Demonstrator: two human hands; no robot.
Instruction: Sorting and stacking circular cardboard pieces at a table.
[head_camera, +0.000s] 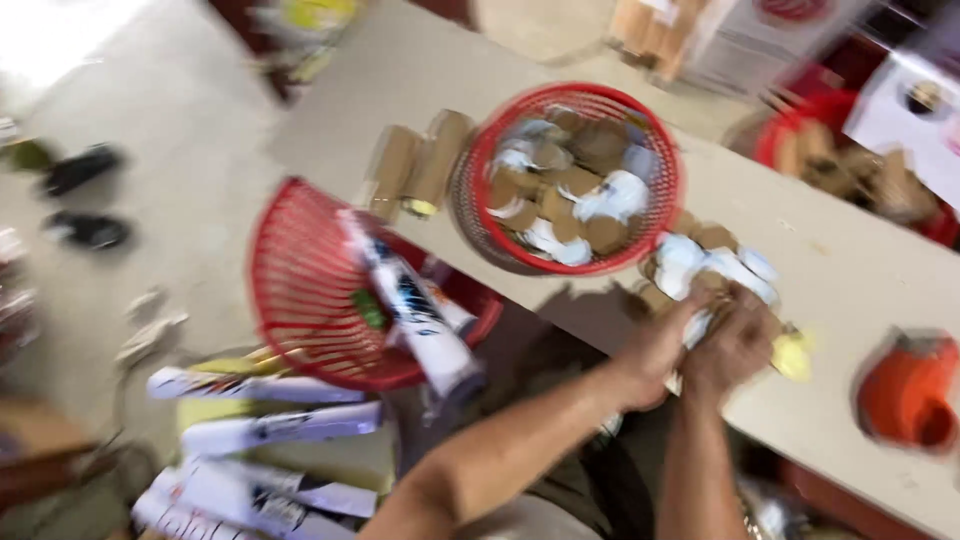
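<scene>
Both my hands work at a small heap of brown and white round pieces (708, 262) on the pale table (850, 260). My left hand (655, 345) grips the near edge of the heap with a white piece in its fingers. My right hand (735, 345) closes over pieces beside it, next to a yellow bit (792, 355). The picture is blurred, so the exact grip is hard to make out. Just behind the heap stands a round red mesh basket (665, 215) full of the same brown and white pieces.
A second red basket (290, 290) below the table edge holds long white tubes (415, 310). More white tubes (270, 430) lie on the floor at lower left. Brown cardboard rolls (415, 165) lie left of the full basket. An orange tape dispenser (905, 390) sits at right.
</scene>
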